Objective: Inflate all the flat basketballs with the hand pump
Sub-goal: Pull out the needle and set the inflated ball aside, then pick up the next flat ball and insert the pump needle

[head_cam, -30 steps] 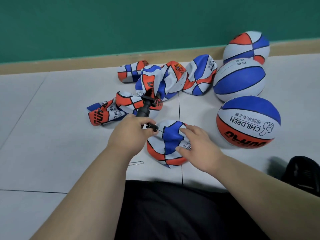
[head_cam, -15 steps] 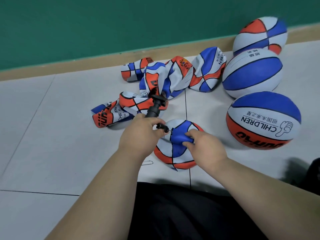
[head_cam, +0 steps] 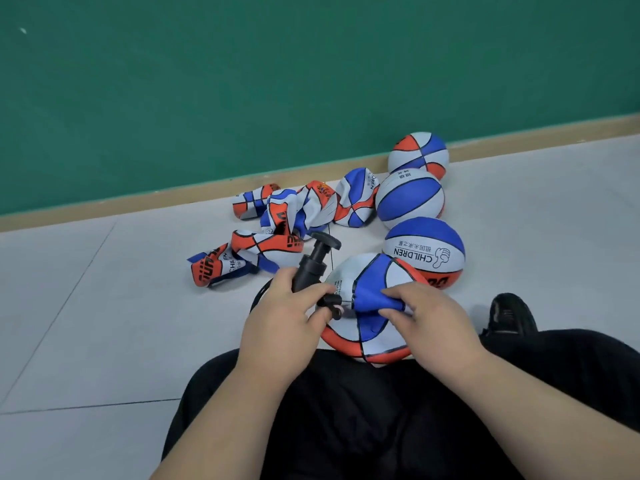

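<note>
A flat red, white and blue basketball [head_cam: 372,337] lies in front of my lap. My right hand [head_cam: 429,317] pinches a fold of its blue panel. My left hand [head_cam: 280,320] grips the black hand pump [head_cam: 311,265] by its barrel, with the T-handle pointing up and away. The pump's nozzle sits at the ball's surface beside my left fingers. Several more flat balls [head_cam: 298,209] lie crumpled in a heap beyond. Three inflated balls stand to the right, the nearest [head_cam: 424,251] printed CHILDREN.
The floor is pale grey tile [head_cam: 104,306] with a wooden skirting [head_cam: 138,202] under a green wall. My black trousers [head_cam: 381,417] fill the bottom, and a black shoe [head_cam: 509,315] sits at the right. A thin black hose loops under my left hand.
The view has tilted upward, so everything sits lower in frame. The flat ball has come closer to my lap and my right hand has gathered a fold of its blue panel.
</note>
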